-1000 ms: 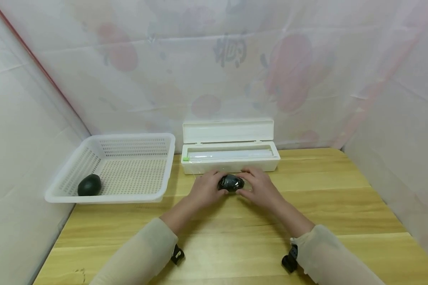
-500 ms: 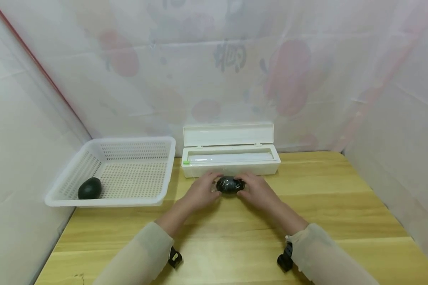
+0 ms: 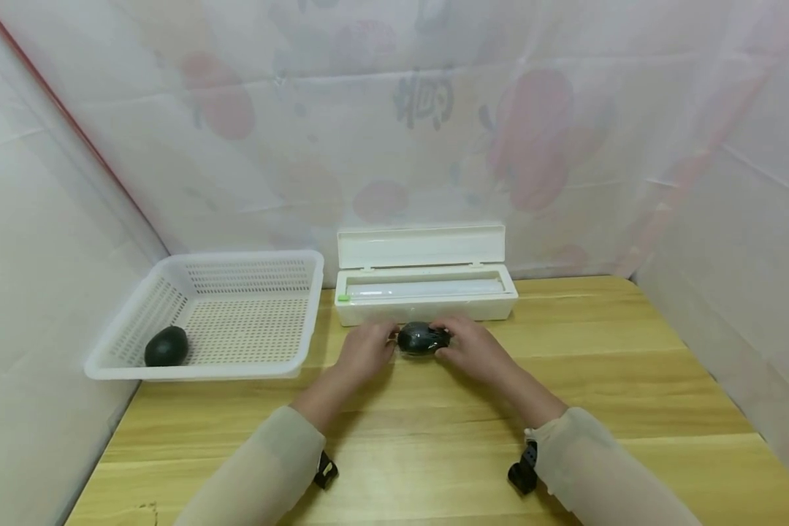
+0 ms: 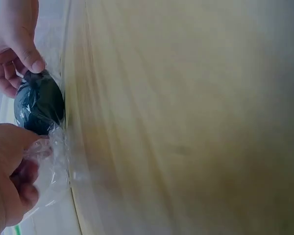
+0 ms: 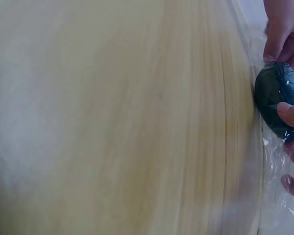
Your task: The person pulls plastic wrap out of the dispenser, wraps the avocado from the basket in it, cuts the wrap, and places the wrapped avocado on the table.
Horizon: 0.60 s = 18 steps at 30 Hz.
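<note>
A dark green avocado (image 3: 417,340) lies between my two hands at the middle of the table, wrapped in clear cling film (image 4: 56,149). At its left end my left hand (image 3: 366,351) pinches a gathered bit of that film, with fingers curled in the left wrist view. My right hand (image 3: 476,352) grips the avocado's other end, its thumb (image 5: 286,108) lying on the wrapped surface. Loose, crinkled film spreads around both ends in the wrist views. Some of the right hand is cut off by the frame edge in the right wrist view.
Just behind my hands stands a white cling film box (image 3: 427,310), lid (image 3: 421,250) raised, with a roll (image 3: 427,288) inside and a green slider at its left. To the left, a white basket (image 3: 256,369) holds another avocado (image 3: 166,346). Fabric walls enclose the wooden table (image 3: 427,453).
My left hand has shifted slightly left, from holding the avocado's side to pinching film at its end. The right hand stays at the other end. The avocado has moved slightly left.
</note>
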Available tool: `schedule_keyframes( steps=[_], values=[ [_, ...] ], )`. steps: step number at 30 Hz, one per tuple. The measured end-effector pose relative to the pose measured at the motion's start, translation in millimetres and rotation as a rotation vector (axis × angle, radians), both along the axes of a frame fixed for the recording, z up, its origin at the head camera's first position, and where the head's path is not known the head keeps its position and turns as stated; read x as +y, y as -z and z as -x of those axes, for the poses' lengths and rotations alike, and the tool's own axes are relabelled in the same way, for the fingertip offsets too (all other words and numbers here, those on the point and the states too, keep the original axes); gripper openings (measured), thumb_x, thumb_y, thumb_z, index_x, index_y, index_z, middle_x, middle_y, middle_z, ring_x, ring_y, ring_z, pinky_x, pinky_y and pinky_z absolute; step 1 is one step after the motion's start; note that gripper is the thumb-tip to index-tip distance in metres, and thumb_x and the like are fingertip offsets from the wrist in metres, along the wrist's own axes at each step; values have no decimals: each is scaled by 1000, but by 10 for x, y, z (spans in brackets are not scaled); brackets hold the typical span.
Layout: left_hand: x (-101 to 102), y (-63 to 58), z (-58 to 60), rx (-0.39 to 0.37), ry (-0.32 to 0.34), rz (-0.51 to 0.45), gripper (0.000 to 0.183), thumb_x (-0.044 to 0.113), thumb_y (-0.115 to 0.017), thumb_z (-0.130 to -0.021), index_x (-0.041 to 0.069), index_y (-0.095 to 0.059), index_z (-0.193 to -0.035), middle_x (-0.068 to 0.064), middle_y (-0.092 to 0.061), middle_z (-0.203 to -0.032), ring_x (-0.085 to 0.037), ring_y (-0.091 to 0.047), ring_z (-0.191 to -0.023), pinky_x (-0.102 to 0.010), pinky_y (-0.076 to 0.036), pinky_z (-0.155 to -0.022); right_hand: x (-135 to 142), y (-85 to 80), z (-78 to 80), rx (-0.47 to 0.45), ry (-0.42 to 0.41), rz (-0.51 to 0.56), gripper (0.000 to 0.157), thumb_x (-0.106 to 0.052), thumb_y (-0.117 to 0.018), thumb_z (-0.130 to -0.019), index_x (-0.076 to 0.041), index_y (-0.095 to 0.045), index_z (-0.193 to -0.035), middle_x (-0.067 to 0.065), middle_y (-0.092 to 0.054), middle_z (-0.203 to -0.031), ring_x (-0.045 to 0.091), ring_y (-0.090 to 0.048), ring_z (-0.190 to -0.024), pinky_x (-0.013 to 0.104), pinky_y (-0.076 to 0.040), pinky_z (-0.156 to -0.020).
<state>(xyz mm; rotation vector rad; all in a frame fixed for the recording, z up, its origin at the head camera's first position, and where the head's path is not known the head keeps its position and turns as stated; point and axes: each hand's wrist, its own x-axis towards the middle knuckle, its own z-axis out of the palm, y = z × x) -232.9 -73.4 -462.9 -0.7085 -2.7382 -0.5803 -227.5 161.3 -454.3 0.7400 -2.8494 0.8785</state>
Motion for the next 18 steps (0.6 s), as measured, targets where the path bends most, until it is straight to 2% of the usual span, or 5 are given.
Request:
schedule_keyframes(
  steps=[4, 7, 10, 13, 18],
  values=[
    [-13, 1, 33, -199, 30, -43, 37, 11, -67, -86, 15, -65, -123, -4, -72, -114, -22, -69, -99, -38, -56, -82, -4, -9, 4, -8, 4, -2, 45, -13, -80, -82, -12, -63, -124, 6, -62, -125, 27, -60, -115, 45, -50, -98],
    [-45, 25, 57, -278, 36, -71, 45, 11, -68, -84, 16, -62, -128, -3, -71, -117, -22, -66, -107, -40, -53, -90, -9, -4, 12, -18, 11, 2, 44, -12, -80, -82, -12, -64, -123, 6, -62, -125, 27, -60, -115, 46, -49, -98],
    [-58, 48, 49, -275, 5, -77, 43, 6, -70, -80, 15, -66, -122, -3, -69, -115, -22, -65, -106, -39, -53, -89, -12, -4, 13, -31, 13, 8, 44, -11, -80, -82, -11, -64, -122, 6, -62, -124, 26, -61, -113, 45, -50, -97],
    [-53, 49, 29, -249, -53, -57, 32, 5, -75, -78, 14, -71, -109, -4, -64, -109, -21, -62, -98, -36, -54, -81, -12, -11, 8, -45, 14, 10, 44, -11, -80, -82, -12, -63, -122, 6, -61, -123, 26, -61, -110, 44, -51, -95],
    [-27, 4, 9, -198, -60, 78, 13, 20, -72, -85, 17, -77, -97, -1, -62, -94, -18, -58, -86, -35, -51, -68, -13, -19, 4, -33, 8, 11, 43, -9, -80, -81, -12, -64, -121, 6, -62, -122, 26, -62, -109, 44, -52, -94]
  ],
)
